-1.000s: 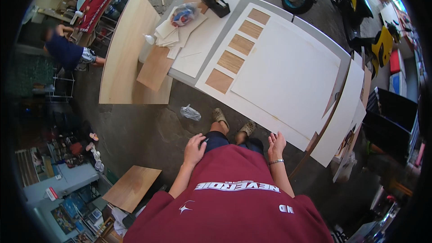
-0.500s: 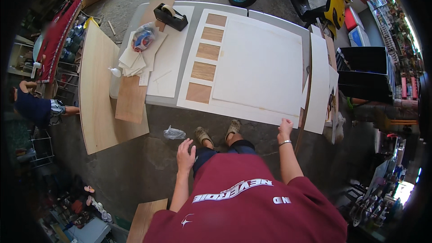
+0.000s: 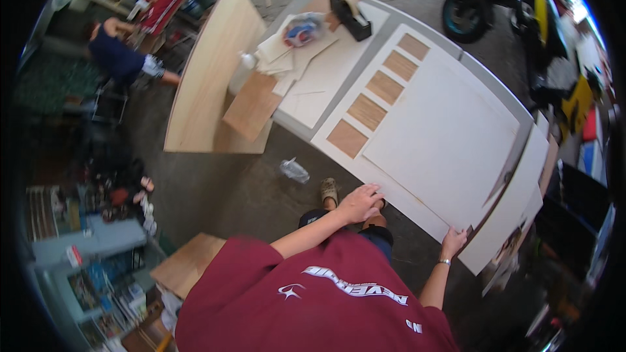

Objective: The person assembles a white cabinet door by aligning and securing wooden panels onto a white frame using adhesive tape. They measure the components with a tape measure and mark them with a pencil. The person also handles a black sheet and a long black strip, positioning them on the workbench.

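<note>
White panel [image 3: 372, 173] just beyond the unclenched left fingers [image 3: 369, 190], its near corner at the right fingers [image 3: 461, 237], their grip unclear.

Left hand [image 3: 362, 205]: contact with white board [image 3: 391, 188] unclear
Right hand [image 3: 454, 242]: blurred, grip unclear
Plastic bag [image 3: 303, 30]: contents too blurred
Motorcycle [image 3: 467, 18]: cut off, top edge

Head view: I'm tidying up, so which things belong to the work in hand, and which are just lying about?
Likely in the work:
- white board with wood-grain rectangles, right hand at its corner
- large white sheet on it

Apparently lying about:
- crumpled plastic bag on the floor
- black tape dispenser, untouched
</note>
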`<state>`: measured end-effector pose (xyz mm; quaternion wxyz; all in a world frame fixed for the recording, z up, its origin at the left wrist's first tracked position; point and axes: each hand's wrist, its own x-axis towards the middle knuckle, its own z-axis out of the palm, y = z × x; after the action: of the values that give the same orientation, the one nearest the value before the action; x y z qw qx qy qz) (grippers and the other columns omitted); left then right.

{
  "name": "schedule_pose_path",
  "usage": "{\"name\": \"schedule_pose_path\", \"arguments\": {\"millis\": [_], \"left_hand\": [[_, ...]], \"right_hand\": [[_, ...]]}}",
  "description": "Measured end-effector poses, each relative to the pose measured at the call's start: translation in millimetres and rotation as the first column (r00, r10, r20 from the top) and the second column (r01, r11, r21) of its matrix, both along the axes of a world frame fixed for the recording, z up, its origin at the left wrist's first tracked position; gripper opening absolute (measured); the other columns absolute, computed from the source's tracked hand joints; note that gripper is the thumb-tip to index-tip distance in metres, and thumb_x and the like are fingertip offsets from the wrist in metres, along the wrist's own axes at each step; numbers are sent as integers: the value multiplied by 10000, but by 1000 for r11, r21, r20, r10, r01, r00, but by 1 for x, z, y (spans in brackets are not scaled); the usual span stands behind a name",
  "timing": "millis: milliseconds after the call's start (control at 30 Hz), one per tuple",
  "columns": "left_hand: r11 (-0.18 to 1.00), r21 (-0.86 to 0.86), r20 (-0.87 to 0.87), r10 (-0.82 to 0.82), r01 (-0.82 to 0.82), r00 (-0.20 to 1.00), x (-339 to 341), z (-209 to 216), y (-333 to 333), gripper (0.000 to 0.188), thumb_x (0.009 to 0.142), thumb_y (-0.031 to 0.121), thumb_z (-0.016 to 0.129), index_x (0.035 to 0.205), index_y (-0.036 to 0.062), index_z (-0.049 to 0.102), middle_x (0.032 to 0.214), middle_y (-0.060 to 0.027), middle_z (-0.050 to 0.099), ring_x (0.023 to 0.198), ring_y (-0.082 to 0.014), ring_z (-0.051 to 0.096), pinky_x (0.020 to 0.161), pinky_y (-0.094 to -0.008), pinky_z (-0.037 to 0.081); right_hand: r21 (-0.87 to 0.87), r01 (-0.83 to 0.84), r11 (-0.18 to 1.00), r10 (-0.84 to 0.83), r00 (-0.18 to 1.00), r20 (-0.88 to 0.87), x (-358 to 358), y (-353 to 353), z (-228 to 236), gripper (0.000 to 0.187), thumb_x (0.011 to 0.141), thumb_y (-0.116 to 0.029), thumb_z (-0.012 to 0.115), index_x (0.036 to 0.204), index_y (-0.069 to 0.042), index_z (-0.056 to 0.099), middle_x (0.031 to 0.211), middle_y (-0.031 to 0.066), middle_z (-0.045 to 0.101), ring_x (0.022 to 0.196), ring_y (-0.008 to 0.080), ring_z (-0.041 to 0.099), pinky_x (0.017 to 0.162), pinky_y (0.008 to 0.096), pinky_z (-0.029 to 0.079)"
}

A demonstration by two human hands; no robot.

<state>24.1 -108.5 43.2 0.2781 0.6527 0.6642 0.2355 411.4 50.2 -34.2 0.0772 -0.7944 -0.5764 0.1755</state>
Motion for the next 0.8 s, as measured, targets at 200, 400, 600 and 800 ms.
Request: {"name": "schedule_pose_path", "arguments": {"millis": [200,400,600,800], "left_hand": [[957,-109,44,274,-268,961,27,-3,-27,473,884,224,685,1321,71,585,1451,-181,487,1358,-360,458,1128,-451,387],[799,-157,-81,576,-581,814,-7,5,-86,439,897,207,668,1304,56,605,1421,-175,536,1334,-357,488,1116,-453,398],[577,-26,-71,814,-816,577,-51,22,-124,421,906,185,656,1298,37,604,1365,-173,582,1275,-361,529,1094,-438,419],[437,-4,286,862,-899,418,-81,52,-115,323,983,202,599,1260,39,627,1245,-158,662,1206,-311,604,1047,-397,450]], "right_hand": [[97,-121,988,124,992,-31,1,-1,16,525,940,-312,660,1318,31,538,1266,245,559,1172,379,549,999,467,450],[71,-362,930,368,902,-225,-28,39,51,313,967,-200,621,1203,4,623,1202,179,602,1096,314,581,947,422,472],[170,-546,821,556,692,-461,-116,81,68,254,993,-194,603,1131,10,661,1049,142,677,919,229,648,782,359,532],[96,-668,738,623,620,-476,-198,50,106,254,999,-201,597,1131,4,668,1000,142,709,858,233,667,769,361,541]]}}
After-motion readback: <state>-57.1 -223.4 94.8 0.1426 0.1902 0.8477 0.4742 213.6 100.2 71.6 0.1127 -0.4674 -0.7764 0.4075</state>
